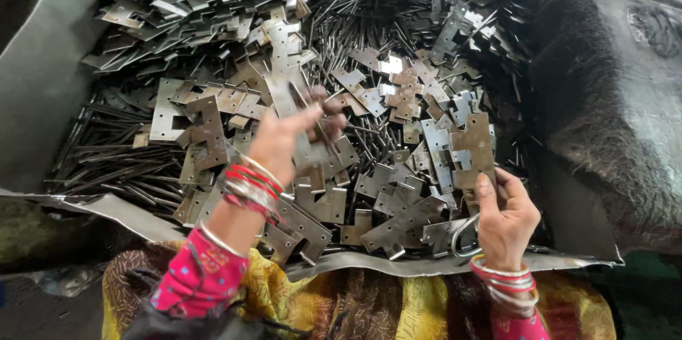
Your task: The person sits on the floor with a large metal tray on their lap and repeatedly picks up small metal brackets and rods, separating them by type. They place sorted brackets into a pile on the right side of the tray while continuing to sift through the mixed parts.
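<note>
here — left hand (284,142) pinches hinge plate (293,109) | right hand (506,220) holds hinge leaf (472,152)

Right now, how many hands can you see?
2. The left hand holds a hinge leaf over the pile; the right hand grips another hinge leaf lower right.

The hinge plates (398,223) are dull silver-grey, some tinged tan or rusty brown, each dotted with small dark holes. The thin pins (106,162) beneath them are dark grey, nearly black. The sheet (42,84) under the pile is plain pale grey. The bangles (250,187) on the left wrist are red and silver; those on the right wrist (506,282) are red, pink and silver. The sleeve (195,279) is bright pink with a small printed pattern. The cloth (355,304) over the lap is mustard yellow and brown, patterned.
</note>
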